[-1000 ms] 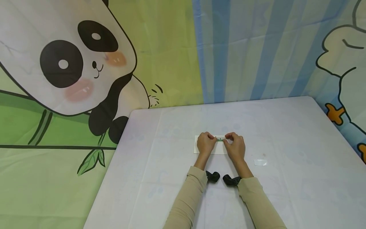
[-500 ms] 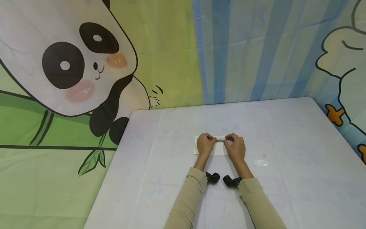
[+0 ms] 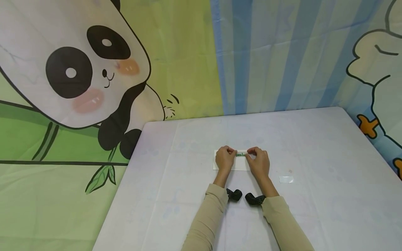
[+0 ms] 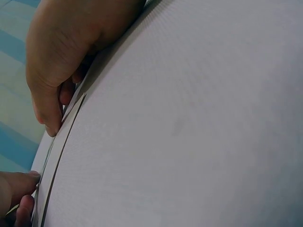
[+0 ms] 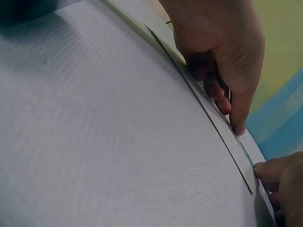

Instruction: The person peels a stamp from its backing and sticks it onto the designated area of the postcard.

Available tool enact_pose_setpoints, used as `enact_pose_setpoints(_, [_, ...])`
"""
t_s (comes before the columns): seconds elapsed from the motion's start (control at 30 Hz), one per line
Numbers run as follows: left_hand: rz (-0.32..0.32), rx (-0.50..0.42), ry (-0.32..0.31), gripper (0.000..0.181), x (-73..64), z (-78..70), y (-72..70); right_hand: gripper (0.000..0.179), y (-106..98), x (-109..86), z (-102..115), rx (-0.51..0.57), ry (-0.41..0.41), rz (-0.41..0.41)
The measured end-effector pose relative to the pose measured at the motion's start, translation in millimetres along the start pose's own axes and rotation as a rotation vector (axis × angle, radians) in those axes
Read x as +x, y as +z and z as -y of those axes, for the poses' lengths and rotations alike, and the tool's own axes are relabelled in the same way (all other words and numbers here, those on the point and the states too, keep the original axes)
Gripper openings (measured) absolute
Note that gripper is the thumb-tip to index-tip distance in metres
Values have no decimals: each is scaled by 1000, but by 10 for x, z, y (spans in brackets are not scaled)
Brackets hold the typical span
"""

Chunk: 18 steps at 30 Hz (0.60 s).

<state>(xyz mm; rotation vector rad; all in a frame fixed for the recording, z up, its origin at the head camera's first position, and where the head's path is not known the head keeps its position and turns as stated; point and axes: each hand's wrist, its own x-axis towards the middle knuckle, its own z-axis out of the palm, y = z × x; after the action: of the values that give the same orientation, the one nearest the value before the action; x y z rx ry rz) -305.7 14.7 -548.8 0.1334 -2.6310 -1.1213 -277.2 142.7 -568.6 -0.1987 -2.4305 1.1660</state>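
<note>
A white rectangular card [image 3: 241, 165] lies flat on the table under both hands. Near its far edge is a small, thin strip [image 3: 240, 154] with green markings; it is too small to tell its exact kind. My left hand [image 3: 224, 159] pinches the strip's left end between thumb and forefinger. At the right end, my right hand [image 3: 259, 162] holds it the same way. Seen edge-on in the right wrist view, the card [image 5: 208, 106] lies below the right hand's fingertips [image 5: 239, 128]. The fingers hide both ends of the strip.
A small clear rectangular piece [image 3: 286, 179] lies on the table to the right of the right hand. Black wrist-worn devices [image 3: 234, 195] protrude from both sleeves. Printed curtains [image 3: 185, 62] stand behind the white-covered table [image 3: 176, 216].
My left hand has shifted slightly left, and a little more of the green strip shows between the hands. The right hand and the card stay nearly in place.
</note>
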Motion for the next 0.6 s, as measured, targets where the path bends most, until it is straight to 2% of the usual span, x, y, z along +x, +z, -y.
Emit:
enact_pose_setpoints(0.3, [-31, 54, -33, 17, 34, -19, 27, 14, -9, 3, 1, 7, -8, -6])
enact_pose_setpoints(0.47, [-7, 67, -48, 16, 57, -33, -6, 14, -15, -3, 8, 8, -4, 1])
enact_pose_setpoints(0.53, [17, 45, -39, 14, 73, -22, -38, 13, -17, -7, 7, 12, -7, 2])
enact_pose_setpoints(0.6, [46, -23, -30, 10, 90, 4, -91, 12, -16, -10, 3, 22, -13, -4])
